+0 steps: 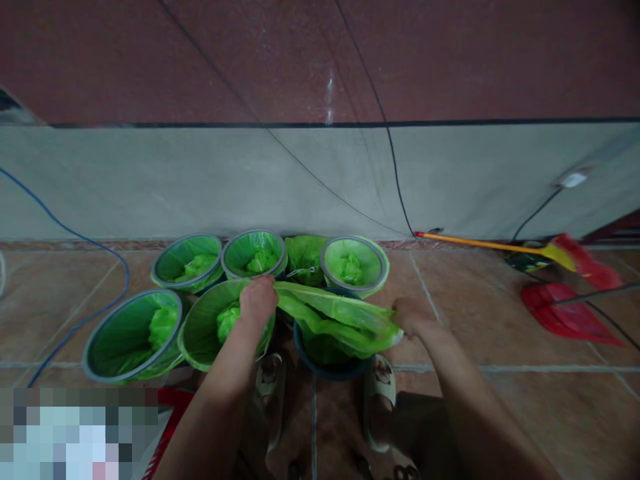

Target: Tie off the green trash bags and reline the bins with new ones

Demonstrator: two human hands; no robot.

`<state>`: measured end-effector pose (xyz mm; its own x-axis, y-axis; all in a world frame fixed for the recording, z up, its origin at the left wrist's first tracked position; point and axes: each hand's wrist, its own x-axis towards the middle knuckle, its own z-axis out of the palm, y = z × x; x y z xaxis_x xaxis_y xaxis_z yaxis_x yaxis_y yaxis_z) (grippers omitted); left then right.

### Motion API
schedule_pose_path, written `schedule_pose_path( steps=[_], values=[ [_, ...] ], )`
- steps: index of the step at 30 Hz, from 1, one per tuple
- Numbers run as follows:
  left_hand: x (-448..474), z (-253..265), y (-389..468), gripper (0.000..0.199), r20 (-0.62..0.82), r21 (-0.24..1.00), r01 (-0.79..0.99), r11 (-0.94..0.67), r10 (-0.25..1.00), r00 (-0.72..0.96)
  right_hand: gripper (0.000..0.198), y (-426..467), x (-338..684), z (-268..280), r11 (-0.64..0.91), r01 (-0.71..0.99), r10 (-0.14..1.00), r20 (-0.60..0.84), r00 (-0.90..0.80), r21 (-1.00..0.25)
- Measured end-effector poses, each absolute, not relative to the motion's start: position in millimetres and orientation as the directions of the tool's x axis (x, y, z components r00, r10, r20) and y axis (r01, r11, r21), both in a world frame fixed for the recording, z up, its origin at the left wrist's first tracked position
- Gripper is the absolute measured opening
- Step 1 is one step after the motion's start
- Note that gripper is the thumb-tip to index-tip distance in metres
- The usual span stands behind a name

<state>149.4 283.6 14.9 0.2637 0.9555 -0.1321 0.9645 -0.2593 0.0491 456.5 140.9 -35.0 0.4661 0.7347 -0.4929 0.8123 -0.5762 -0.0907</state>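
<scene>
A green plastic bag (340,317) is stretched between my two hands over a dark blue bin (334,371). My left hand (259,300) is closed on the bag's left end, above the edge of a neighbouring lined bin (193,340). At the bag's right end, my right hand (413,315) grips the other corner; its fingertips are partly hidden. The bag's mouth sags down into the dark bin, whose rim shows at the front. Behind the bag stands a bin with a grey ring (354,267) over its green liner.
More green-lined bins (187,262) stand along the wall and to the left. A broom (475,243) and a red dustpan (565,310) lie at the right. A blue cable (107,243) crosses the tiled floor at left. Black cables hang down the wall.
</scene>
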Motion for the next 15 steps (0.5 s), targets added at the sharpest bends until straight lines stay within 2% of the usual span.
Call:
schedule_pose_path(
  steps=[2, 4, 6, 7, 10, 11, 15],
  values=[
    [154, 17, 280, 0.036, -0.142, 0.048, 0.962, -0.269, 0.952, 0.273, 0.053, 142, 443, -31, -0.529, 0.846, 0.741, -0.524, 0.421, -0.068],
    [163, 17, 273, 0.035, -0.141, 0.06, 0.952, -0.299, 0.942, 0.304, 0.081, 147, 423, -26, -0.456, 0.886, 0.798, -0.481, 0.364, -0.086],
    [173, 17, 267, 0.034, -0.127, 0.075, 0.937, -0.341, 0.929, 0.348, 0.089, 152, 402, -21, -0.371, 0.915, 0.878, -0.382, 0.289, -0.159],
    [177, 16, 264, 0.034, -0.12, 0.083, 0.931, -0.357, 0.923, 0.365, 0.082, 154, 393, -19, -0.323, 0.924, 0.909, -0.34, 0.242, -0.203],
    [184, 15, 261, 0.033, -0.119, 0.105, 0.923, -0.369, 0.917, 0.38, 0.037, 160, 382, -17, -0.279, 0.928, 0.926, -0.324, 0.193, -0.245],
    [184, 15, 261, 0.033, -0.123, 0.109, 0.924, -0.366, 0.918, 0.378, 0.032, 161, 383, -17, -0.302, 0.924, 0.921, -0.323, 0.219, -0.233],
    [177, 16, 266, 0.033, -0.143, 0.113, 0.931, -0.347, 0.922, 0.36, 0.035, 161, 406, -12, -0.427, 0.882, 0.893, -0.247, 0.376, -0.2]
  ],
)
